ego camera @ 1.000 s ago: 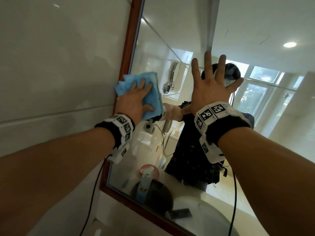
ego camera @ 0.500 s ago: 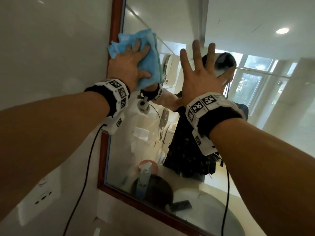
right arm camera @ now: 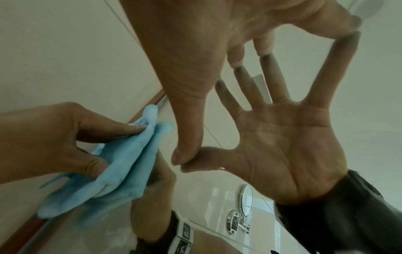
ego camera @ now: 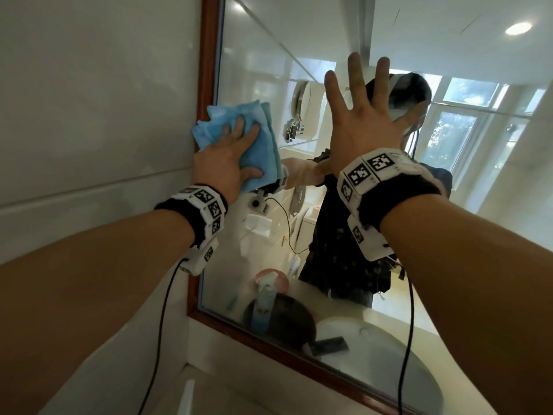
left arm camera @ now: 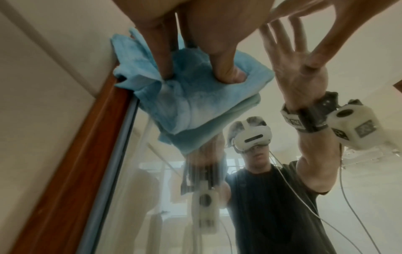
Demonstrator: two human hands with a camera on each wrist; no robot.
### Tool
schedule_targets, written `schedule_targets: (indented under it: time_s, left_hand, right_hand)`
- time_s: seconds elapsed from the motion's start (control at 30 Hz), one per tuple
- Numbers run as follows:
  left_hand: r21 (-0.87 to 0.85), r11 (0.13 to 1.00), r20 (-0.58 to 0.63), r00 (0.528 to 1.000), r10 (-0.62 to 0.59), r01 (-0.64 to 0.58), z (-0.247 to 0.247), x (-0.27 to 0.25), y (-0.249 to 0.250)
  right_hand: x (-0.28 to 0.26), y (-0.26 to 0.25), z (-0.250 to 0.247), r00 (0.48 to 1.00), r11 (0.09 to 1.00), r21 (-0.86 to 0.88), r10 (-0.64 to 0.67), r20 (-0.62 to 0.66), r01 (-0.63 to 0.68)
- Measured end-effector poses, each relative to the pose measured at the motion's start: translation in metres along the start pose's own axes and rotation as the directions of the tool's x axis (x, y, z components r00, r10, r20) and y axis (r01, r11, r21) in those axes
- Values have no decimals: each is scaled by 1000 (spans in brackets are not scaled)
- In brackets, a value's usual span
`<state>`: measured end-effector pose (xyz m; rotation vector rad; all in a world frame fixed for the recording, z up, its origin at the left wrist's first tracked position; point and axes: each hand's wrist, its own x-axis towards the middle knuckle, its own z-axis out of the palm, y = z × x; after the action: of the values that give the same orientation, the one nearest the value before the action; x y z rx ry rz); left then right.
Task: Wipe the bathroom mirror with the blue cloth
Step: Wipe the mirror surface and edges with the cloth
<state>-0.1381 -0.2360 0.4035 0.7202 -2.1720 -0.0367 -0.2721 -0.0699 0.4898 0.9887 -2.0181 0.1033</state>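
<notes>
The blue cloth [ego camera: 260,145] is folded and lies against the mirror [ego camera: 263,70], right beside its brown wooden frame [ego camera: 206,70] on the left side. My left hand [ego camera: 230,151] presses it flat to the glass with straight fingers and the thumb spread out below. In the left wrist view the fingertips [left arm camera: 226,68] dig into the cloth [left arm camera: 191,103], and one corner laps over the frame. My right hand [ego camera: 359,115] is to the right and higher, fingers spread wide. In the right wrist view its fingertips [right arm camera: 237,60] touch the glass and it holds nothing.
White wall tiles [ego camera: 89,115] run left of the frame. Reflected low in the glass are a spray bottle [ego camera: 264,298], a dark bowl [ego camera: 287,319], a pink dish and a white basin [ego camera: 374,348]. Black cables [ego camera: 161,324] hang from both wrists over the counter edge.
My left hand slid the cloth up along the left frame, then back down to below the level of my right hand. The right hand stayed spread on the glass.
</notes>
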Motion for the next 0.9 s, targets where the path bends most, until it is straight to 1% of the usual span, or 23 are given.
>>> schedule_targets:
  time_s: [0.13,0.23,0.33,0.47,0.53,0.6,0.7,0.77,0.83,0.9]
  left_hand:
    - [-4,1000,23,1000,-21,21,8,-9,-2]
    - [17,1000,38,999,-27,26,10,-12,-1]
    - [68,997,72,997,-34,29,6,-13,1]
    - [153,988,116,993,-17,-1,-6,-8,5]
    - [156,988,105,994,3,-19,-14,-3,6]
    - [103,994,86,996,13,-22,-26,4,8]
    - [85,996,20,1000,18,-20,-47,26,17]
    - [104,994,-31,999,26,-23,-63,45,23]
    - [164,986,-39,999,33,-26,-75,59,26]
    - [176,984,-40,999,34,-26,-75,63,26]
  right_hand:
    - [-5,-6,8,999,1000,-4,14,-29,-14]
    - [-18,-18,18,998,999,36,8,-67,-5]
    - [-27,-24,22,999,997,76,-20,-25,22]
    - [-28,-24,22,999,999,37,-18,35,16]
    - [-27,-25,22,998,999,30,-21,62,19]
    - [-27,-26,20,997,999,28,-25,75,23]
    - [-26,-25,22,997,999,42,-25,73,22]
    - [-26,-25,23,997,999,41,-26,72,23]
    - [-26,-26,24,997,999,31,-21,72,19]
    - [-26,-26,24,997,999,27,-20,70,18]
